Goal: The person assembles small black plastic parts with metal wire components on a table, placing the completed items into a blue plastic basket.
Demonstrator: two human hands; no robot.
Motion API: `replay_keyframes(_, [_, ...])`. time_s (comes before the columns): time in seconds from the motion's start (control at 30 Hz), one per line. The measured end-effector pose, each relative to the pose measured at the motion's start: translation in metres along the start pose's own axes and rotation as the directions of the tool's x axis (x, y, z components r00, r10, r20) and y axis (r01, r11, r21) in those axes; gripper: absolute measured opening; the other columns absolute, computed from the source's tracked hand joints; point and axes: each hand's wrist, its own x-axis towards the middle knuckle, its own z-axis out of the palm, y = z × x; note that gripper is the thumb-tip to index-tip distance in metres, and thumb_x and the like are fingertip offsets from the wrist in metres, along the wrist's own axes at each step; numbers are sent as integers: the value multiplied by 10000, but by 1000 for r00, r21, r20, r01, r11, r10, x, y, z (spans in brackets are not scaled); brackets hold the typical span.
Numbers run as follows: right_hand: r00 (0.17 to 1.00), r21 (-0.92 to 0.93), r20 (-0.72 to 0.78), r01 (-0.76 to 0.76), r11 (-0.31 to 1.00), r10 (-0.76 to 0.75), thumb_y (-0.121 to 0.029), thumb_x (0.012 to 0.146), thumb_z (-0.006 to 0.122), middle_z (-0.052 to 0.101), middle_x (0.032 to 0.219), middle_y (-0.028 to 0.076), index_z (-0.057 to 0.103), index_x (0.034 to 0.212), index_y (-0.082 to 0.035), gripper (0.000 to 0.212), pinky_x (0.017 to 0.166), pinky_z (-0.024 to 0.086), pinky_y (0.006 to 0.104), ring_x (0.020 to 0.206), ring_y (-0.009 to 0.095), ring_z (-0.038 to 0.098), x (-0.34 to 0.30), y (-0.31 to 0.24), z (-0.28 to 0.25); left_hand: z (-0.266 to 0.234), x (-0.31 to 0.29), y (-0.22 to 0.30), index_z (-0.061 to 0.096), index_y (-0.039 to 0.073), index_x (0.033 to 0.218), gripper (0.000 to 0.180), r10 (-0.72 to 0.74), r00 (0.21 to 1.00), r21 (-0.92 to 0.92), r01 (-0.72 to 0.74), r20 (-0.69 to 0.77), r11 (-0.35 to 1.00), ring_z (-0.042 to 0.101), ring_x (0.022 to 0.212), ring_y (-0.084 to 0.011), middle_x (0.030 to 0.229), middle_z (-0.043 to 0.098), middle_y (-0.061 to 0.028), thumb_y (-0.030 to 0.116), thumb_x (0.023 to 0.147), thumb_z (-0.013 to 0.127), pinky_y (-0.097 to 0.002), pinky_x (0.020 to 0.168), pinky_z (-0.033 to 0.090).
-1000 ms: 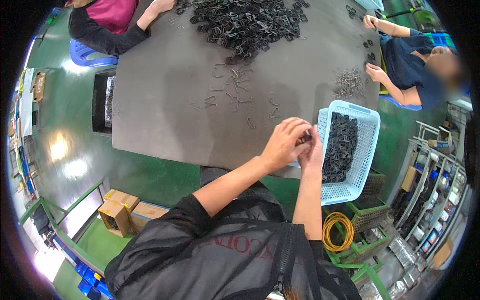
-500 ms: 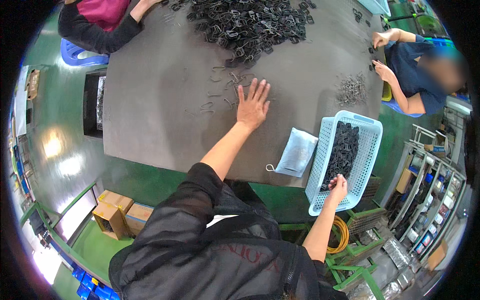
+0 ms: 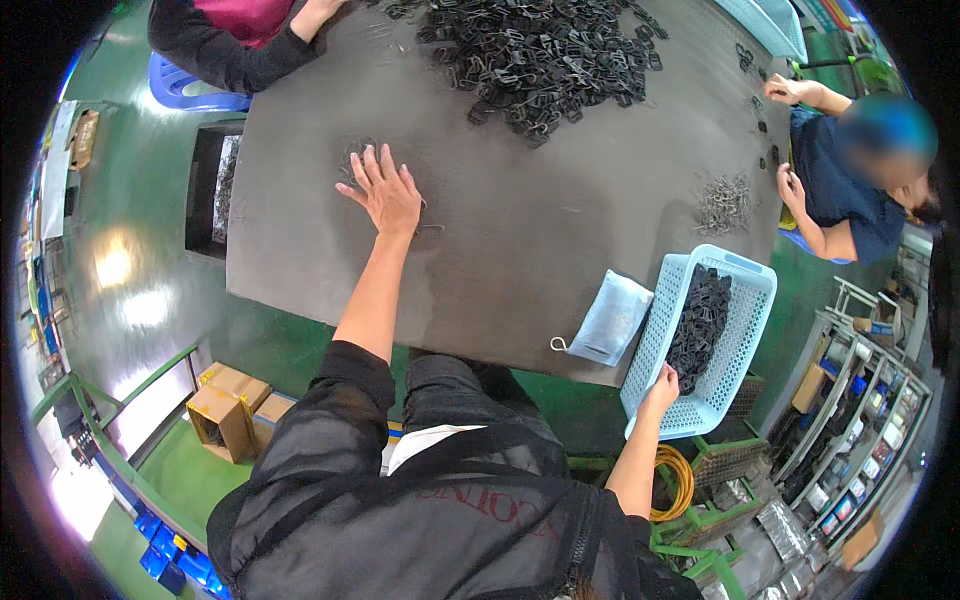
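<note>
My left hand (image 3: 388, 200) lies palm down on the dark table top, fingers spread. Thin bent wire pieces (image 3: 352, 158) show around its fingertips, and another wire piece (image 3: 432, 227) lies beside the wrist; the palm hides whatever is under it. At the near left side of a light blue plastic basket (image 3: 742, 335) is my right hand (image 3: 658, 390), its fingers curled together. What they hold, if anything, is hidden. Many small black buckle-like pieces (image 3: 700, 325) fill the basket's middle.
A large heap of black buckles (image 3: 540, 65) covers the table's far middle. Small metal pieces (image 3: 724, 203) form a pile at the right, and a pale blue pouch (image 3: 610, 318) lies beside the basket. One person (image 3: 850, 200) works at the right edge, another person's sleeve (image 3: 235, 60) is far left.
My left hand has swept left across the table, and the wire pieces from the middle are now gathered around it. My right hand has dropped slightly toward the basket's near left side.
</note>
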Motion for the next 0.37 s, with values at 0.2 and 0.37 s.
replay_keyframes(0.2, [1000, 1, -15, 16, 1000, -16, -170, 856, 572, 622, 804, 74, 622, 898, 32, 212, 695, 435, 276, 722, 132, 536, 8, 15, -2, -27, -80, 10, 285, 197, 1393, 518, 524, 796, -152, -503, 302, 851, 97, 1376, -264, 1465, 215, -23, 319, 905, 407, -642, 1018, -7])
replay_keyframes(0.37, [982, 81, 89, -171, 982, 164, -149, 853, 548, 653, 898, 101, 621, 952, 2, 195, 804, 460, 302, 818, 182, 603, 6, 4, -6, -23, -59, -9, 228, 235, 1416, 557, 574, 744, -51, -595, 342, 802, 68, 1383, -229, 1493, 132, 45, 374, 906, 403, -638, 1022, -51])
